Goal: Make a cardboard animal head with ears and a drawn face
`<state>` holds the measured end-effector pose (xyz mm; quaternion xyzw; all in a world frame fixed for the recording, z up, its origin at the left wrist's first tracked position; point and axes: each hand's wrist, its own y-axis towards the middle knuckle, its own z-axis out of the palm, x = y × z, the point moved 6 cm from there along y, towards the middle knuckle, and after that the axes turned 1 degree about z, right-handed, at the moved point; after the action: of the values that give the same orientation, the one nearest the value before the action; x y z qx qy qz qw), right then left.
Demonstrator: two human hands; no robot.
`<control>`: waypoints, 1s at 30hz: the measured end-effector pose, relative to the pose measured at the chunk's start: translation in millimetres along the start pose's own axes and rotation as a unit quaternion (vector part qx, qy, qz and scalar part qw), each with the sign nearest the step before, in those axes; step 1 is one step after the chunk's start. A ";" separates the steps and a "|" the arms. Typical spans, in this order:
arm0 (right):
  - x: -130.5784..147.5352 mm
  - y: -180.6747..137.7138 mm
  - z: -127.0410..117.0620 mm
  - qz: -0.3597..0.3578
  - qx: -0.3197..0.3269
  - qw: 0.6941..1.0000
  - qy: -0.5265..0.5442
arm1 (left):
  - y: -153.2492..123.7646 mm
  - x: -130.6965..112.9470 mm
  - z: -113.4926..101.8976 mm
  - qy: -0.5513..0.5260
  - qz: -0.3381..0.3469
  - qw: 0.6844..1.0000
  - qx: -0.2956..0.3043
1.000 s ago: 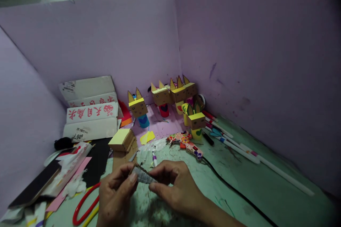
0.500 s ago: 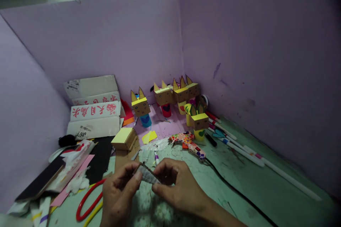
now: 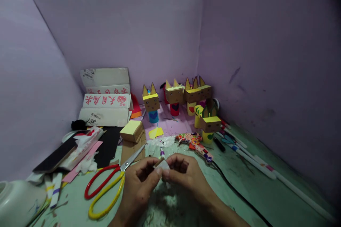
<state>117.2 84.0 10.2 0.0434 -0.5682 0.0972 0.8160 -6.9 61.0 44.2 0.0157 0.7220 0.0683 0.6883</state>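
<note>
Low in the middle of the view, my left hand (image 3: 140,188) and my right hand (image 3: 186,179) meet over the green table (image 3: 239,188). Both pinch a small folded piece of cardboard (image 3: 161,164) between thumbs and fingertips. Scissors (image 3: 112,184) with red and yellow handles lie just left of my left hand. A hot glue gun (image 3: 195,144) covered in coloured patches lies just beyond my right hand, its black cord (image 3: 239,195) running to the lower right.
Several cardboard cat figures (image 3: 174,95) stand at the back corner of the purple partition (image 3: 133,32). A yellow-topped cardboard block (image 3: 131,131), folded boxes with red lettering (image 3: 106,104), paper scraps (image 3: 80,152), markers (image 3: 247,152) and a white container (image 3: 18,198) surround the hands.
The camera view has turned left and down, so the scissors and white container now show. Both hands have closed tighter on the cardboard piece, which looks smaller and more folded.
</note>
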 end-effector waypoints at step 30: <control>24.4 -19.3 9.6 -0.311 -0.046 0.899 -0.304 | 9.3 29.0 -21.1 -0.041 -0.155 0.986 0.040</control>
<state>120.6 66.1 37.1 0.2077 -0.7499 -0.2058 0.5935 -30.2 71.9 17.5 -0.0665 0.6887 -0.0689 0.7187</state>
